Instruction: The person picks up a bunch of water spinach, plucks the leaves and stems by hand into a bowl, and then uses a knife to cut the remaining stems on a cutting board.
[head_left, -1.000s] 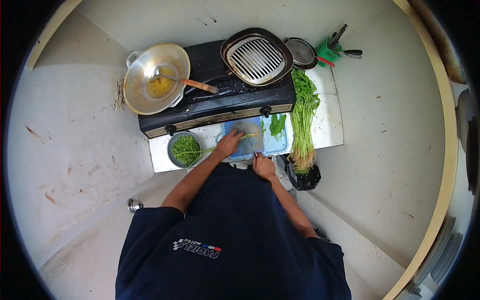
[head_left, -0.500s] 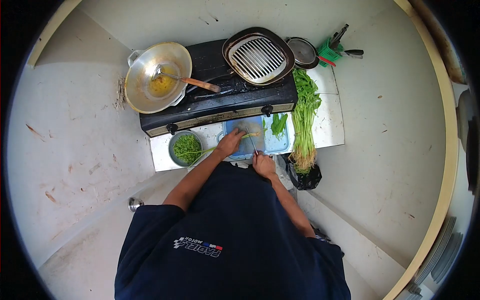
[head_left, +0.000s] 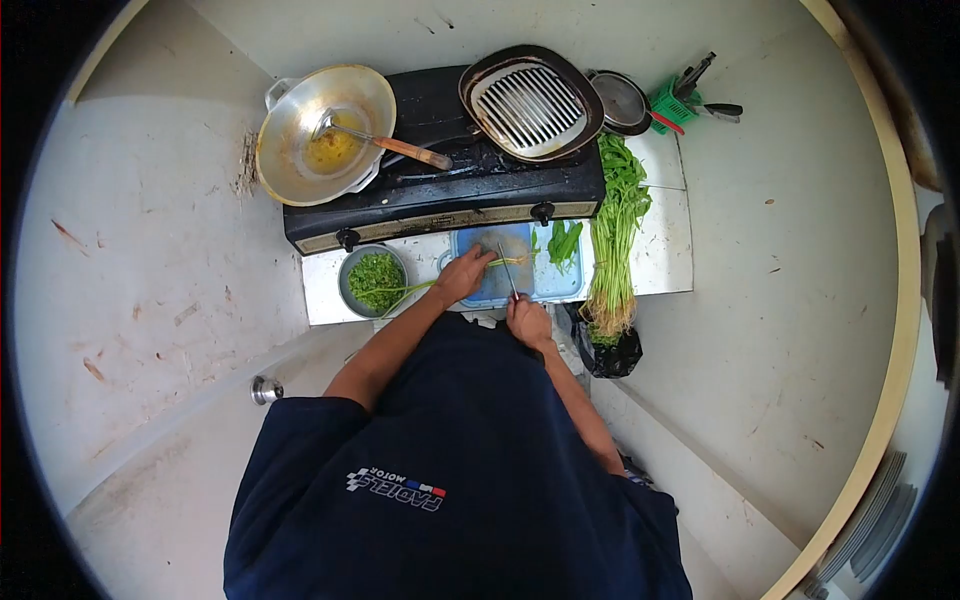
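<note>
My left hand (head_left: 465, 276) is closed around green vegetable stems (head_left: 422, 287), pinning them on a blue cutting board (head_left: 466, 242). The pale cut ends stick out to the right of my fingers. In my right hand (head_left: 529, 322) is a knife (head_left: 507, 271), its blade lying across the stems close to my left fingertips. Left of the board sits a grey bowl (head_left: 346, 292) of chopped greens (head_left: 376, 281), and the trailing ends of the stems reach its rim. A few loose green leaves (head_left: 564, 245) lie on the board's right side.
Behind the board stands a black gas stove (head_left: 430, 200) carrying a wok (head_left: 275, 150) with a spatula (head_left: 400, 150) and a grill pan (head_left: 530, 105). To the right lie a rooted bunch of greens (head_left: 617, 235) and a black plastic bag (head_left: 617, 358). A green basket (head_left: 668, 103) holds utensils.
The whole view has shifted slightly. Both hands keep their places at the board, the left on the stems and the right on the knife, whose blade stands a little more upright.
</note>
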